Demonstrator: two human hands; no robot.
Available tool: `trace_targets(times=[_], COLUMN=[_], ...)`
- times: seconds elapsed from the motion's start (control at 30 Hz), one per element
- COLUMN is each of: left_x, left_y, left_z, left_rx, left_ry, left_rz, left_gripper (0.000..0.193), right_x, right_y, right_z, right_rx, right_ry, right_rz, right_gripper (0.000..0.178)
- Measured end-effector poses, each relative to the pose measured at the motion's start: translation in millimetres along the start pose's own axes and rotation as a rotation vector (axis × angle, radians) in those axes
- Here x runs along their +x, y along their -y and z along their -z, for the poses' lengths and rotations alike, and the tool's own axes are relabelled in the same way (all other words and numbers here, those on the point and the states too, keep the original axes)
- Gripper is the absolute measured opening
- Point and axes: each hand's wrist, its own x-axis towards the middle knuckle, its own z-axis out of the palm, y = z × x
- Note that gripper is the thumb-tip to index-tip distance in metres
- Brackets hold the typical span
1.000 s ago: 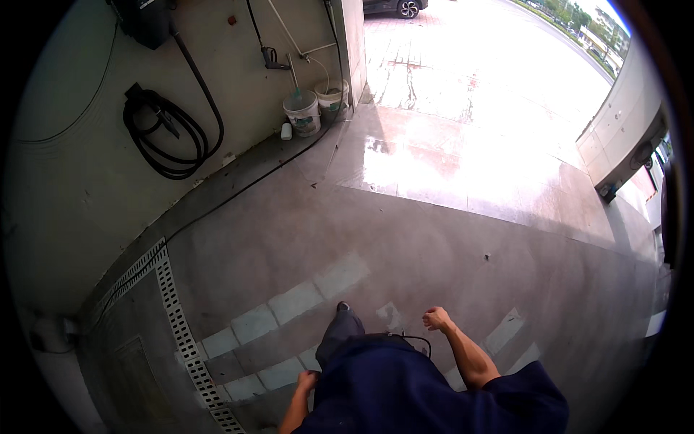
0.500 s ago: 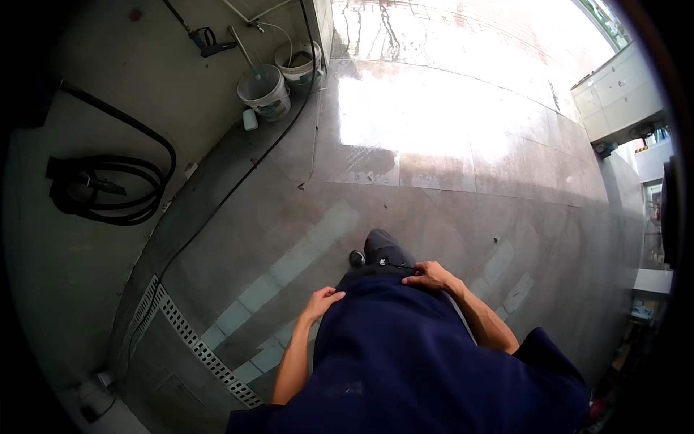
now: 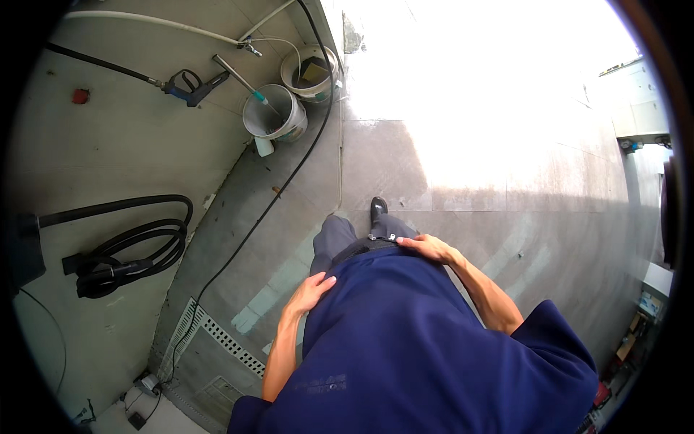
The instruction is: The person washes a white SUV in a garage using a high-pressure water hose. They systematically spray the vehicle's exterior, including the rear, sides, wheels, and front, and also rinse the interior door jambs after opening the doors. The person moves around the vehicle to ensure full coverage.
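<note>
My left hand (image 3: 309, 295) rests against the left side of my dark blue shirt (image 3: 412, 325) at the waist, thumb and forefinger apart; its other fingers are partly hidden. At the front of my waist, my right hand (image 3: 428, 248) is closed at the end of a dark strap (image 3: 383, 238) with small shiny metal clips. Below the strap show my grey trousers (image 3: 335, 237) and one black shoe (image 3: 378, 208).
On the left wall hang a coiled black hose (image 3: 134, 264) and a spray gun (image 3: 191, 88). Two white buckets (image 3: 275, 116) stand in the corner, one with a long-handled tool. A black cable (image 3: 271, 206) crosses the floor past a white drain grate (image 3: 230, 347). Shelving lines the right edge.
The view has shifted leftward and forward over the floor; the wall hose and buckets now sit lower in it. One leg has stepped ahead. Both hands remain at my waist.
</note>
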Motion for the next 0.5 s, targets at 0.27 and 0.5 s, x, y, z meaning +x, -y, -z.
trace_targets(times=[0.27, 0.5], left_x=[11.0, 84.3], left_y=[-109.1, -187.4], left_z=[172.1, 359.3], left_rx=[-0.230, -0.198], left_ry=[0.079, 0.297], left_rz=[0.046, 0.170], left_gripper=[0.033, 0.042], right_x=[-12.5, 67.5], right_y=[199.8, 350.2], right_z=[51.7, 44.4], right_rx=[0.065, 0.211], right_ry=[-0.038, -0.165], right_rz=[0.206, 0.279], right_gripper=[0.085, 0.079])
